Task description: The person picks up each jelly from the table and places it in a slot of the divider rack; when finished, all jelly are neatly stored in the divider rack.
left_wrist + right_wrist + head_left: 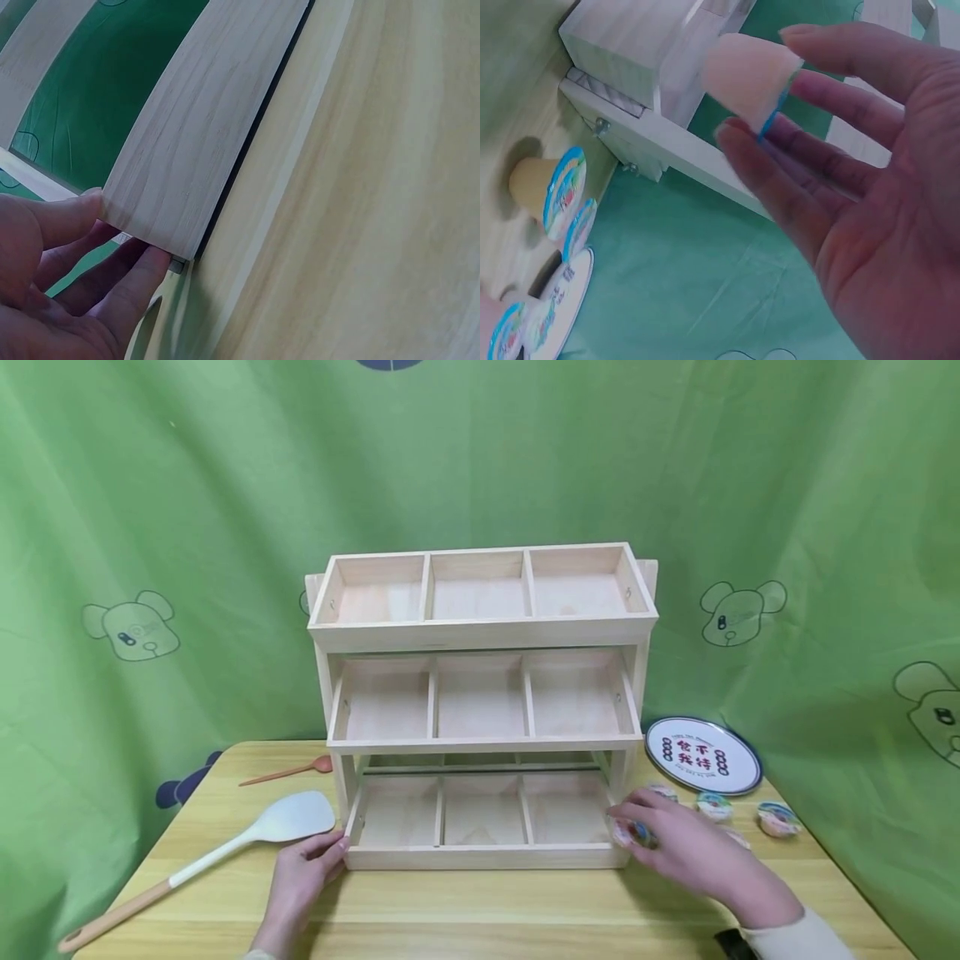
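A three-tier wooden rack (pixel 480 633) with divided trays stands on the table. My left hand (pixel 298 875) holds the left front corner of its bottom tray (pixel 483 859); in the left wrist view the thumb and fingers are on the tray's end. By that tray's right end, my right hand (pixel 693 847) pinches a small jelly cup (pixel 746 75) by its rim between thumb and fingers. The cup is pale pink with a blue-edged lid, and it is tilted in the right wrist view. The bottom compartments hold nothing.
Several more jelly cups (pixel 777 819) stand on the right of the table, partly behind my right hand. An oval white plate (pixel 703 757) lies behind them. On the left are a white spatula (pixel 292 817) with a wooden handle and a small red spoon (pixel 321 764). Green curtain hangs behind.
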Demonstrator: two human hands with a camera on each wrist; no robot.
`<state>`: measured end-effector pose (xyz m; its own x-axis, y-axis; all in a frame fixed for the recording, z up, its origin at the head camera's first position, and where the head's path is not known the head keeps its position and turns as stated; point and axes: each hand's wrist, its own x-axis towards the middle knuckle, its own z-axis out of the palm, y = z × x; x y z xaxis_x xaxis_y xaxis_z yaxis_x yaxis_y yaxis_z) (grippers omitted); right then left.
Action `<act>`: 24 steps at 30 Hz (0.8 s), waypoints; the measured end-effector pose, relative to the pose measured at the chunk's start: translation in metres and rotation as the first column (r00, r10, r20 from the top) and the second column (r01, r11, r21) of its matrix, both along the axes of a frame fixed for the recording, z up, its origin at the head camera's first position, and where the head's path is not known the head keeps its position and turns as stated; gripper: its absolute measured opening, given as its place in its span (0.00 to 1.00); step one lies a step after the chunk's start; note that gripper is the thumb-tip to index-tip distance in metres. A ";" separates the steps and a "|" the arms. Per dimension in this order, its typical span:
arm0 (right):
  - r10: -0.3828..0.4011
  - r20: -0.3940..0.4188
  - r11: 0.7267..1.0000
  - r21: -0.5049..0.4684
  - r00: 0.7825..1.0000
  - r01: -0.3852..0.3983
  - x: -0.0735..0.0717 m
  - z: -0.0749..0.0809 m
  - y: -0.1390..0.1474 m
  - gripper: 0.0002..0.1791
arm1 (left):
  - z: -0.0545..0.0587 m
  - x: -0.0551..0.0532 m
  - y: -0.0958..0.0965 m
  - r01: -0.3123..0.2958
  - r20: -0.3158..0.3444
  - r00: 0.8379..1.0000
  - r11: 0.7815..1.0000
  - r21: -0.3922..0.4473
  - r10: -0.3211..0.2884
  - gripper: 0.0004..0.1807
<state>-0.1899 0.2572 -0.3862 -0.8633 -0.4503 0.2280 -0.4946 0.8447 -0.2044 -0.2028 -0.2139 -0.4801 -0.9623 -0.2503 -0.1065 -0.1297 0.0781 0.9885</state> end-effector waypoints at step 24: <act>0.146 0.016 0.989 -0.041 0.989 -0.145 -0.024 0.004 -0.049 0.17 | -0.001 -0.001 -0.001 0.006 0.000 1.000 1.000 0.001 -0.006 0.16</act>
<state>-0.2139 0.2079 -0.3826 -0.7935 -0.5623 0.2326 -0.6074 0.7550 -0.2469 -0.2041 -0.2148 -0.4810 -0.9638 -0.2446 -0.1063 -0.1287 0.0779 0.9886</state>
